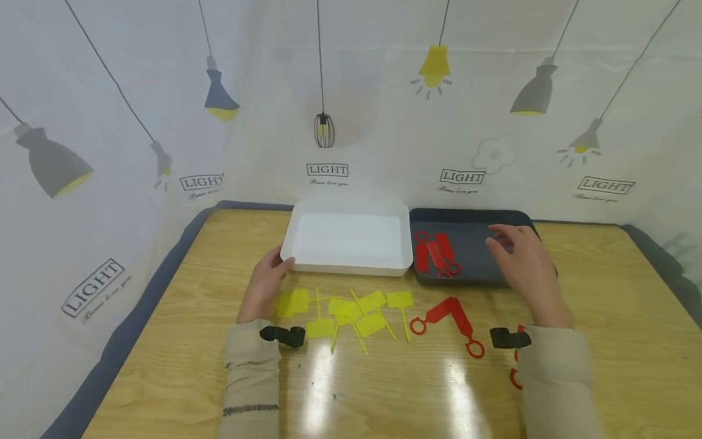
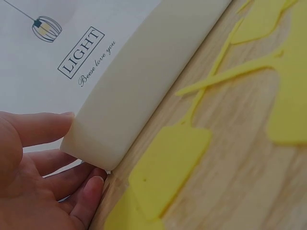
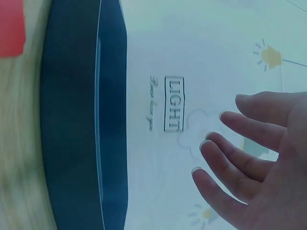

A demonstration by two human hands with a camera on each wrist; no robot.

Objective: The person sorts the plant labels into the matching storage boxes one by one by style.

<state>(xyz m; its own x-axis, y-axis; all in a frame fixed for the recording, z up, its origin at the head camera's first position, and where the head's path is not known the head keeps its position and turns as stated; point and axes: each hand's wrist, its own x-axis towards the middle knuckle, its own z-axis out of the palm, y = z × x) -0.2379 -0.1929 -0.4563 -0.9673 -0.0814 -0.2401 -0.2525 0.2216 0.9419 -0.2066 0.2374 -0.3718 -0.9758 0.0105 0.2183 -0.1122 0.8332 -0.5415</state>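
My left hand [image 1: 267, 281] grips the near left corner of a white tray [image 1: 347, 268], thumb at the rim and fingers low against the corner. In the left wrist view, yellow plant labels [image 2: 168, 165] with thin stems lie close beside that hand. Over the right part of a dark grey tray [image 1: 466, 227] hovers my right hand [image 1: 523, 262], its fingers spread and relaxed with nothing between them. Several red tags with ring ends [image 1: 439, 253] lie overlapping at that tray's left side.
Two more red ring-ended tags [image 1: 463, 318] meet at an angle on the wooden table [image 1: 384, 390] before the dark tray. Other red pieces [image 1: 514, 378] are partly hidden by the right sleeve. A lamp-printed white cloth [image 1: 378, 140] hangs behind the trays.
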